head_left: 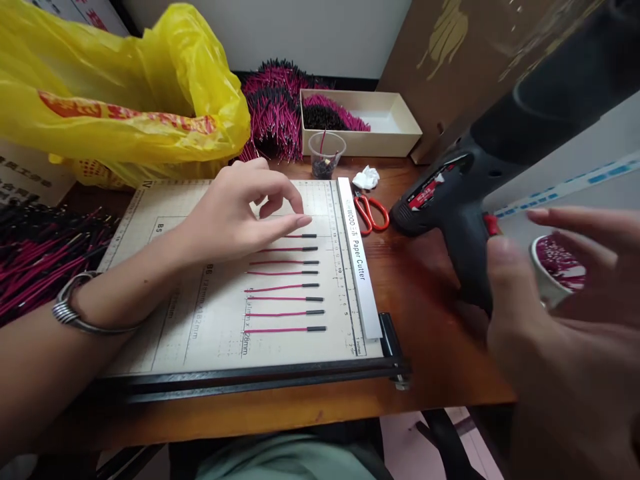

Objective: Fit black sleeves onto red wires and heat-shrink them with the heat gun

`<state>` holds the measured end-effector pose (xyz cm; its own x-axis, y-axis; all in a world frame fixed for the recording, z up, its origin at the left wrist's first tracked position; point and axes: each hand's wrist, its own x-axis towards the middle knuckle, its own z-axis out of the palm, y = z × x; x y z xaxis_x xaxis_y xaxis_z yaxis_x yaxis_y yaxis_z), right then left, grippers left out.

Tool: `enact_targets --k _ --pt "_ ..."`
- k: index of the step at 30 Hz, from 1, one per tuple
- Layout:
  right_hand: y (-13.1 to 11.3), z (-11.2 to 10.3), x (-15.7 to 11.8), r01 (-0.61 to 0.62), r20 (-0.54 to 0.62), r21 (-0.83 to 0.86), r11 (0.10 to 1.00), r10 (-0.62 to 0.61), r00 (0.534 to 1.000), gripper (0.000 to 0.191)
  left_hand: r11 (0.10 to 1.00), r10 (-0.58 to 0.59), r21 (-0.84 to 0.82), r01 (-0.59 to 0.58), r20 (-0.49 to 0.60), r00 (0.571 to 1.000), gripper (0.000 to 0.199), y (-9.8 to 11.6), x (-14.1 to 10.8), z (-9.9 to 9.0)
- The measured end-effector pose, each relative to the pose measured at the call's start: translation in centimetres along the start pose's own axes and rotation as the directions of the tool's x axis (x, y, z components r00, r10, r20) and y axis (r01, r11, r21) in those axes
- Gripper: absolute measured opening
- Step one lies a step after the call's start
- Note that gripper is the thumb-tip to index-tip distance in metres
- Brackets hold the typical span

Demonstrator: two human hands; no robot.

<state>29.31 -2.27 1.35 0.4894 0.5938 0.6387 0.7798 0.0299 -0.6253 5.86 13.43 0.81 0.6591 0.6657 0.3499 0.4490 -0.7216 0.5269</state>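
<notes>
My left hand (245,213) is over the cutter board (295,347), thumb and index tips drawn together in a pinch; anything between them is too small to make out. Below it, several pink wires (277,315) with black sleeves on their right ends lie in a column of roughly parallel rows. The thumb partly covers the top one. At the right, my right hand (555,313) is blurred, its thumb and index finger apart with nothing visible between them. It is near the black heat gun (463,220) and a white cup (550,287) holding small pink and white pieces.
Behind the board are a clear plastic cup (327,157), a cream box (395,137), crumpled tissue (367,178) and wire bundles (275,113). Red-handled scissors (373,215) lie beside the ruler. A yellow bag (200,80) stands back left, with more wires (45,267) at the left.
</notes>
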Motion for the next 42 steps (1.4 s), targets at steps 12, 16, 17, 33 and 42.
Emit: enact_targets --k 12,16,17,33,42 --pt "5.9 0.0 -0.2 0.205 0.401 -0.484 0.851 0.008 0.916 0.062 0.993 0.048 0.098 -0.06 0.122 0.991 0.021 3.3 -2.9 -1.7" --pt "6.4 0.4 -0.3 0.174 0.39 -0.418 0.891 0.003 0.921 0.07 0.996 -0.076 0.041 0.076 -0.012 0.997 0.018 4.6 -6.1 -0.9" --pt "6.7 0.5 -0.3 0.177 0.383 -0.399 0.9 -0.012 0.924 0.071 0.993 -0.116 0.027 0.118 -0.064 0.991 0.017 5.1 -6.9 -0.7" --pt "3.4 0.7 0.4 0.097 0.248 -0.353 0.93 -0.007 0.969 0.05 0.85 -0.527 -0.19 0.492 -0.34 0.779 0.018 6.5 -12.7 2.8" --pt "4.2 6.7 5.5 -0.72 0.702 0.69 0.075 0.175 0.69 0.071 0.85 -0.526 -0.187 0.493 -0.347 0.776 0.019 6.2 -12.5 2.7"
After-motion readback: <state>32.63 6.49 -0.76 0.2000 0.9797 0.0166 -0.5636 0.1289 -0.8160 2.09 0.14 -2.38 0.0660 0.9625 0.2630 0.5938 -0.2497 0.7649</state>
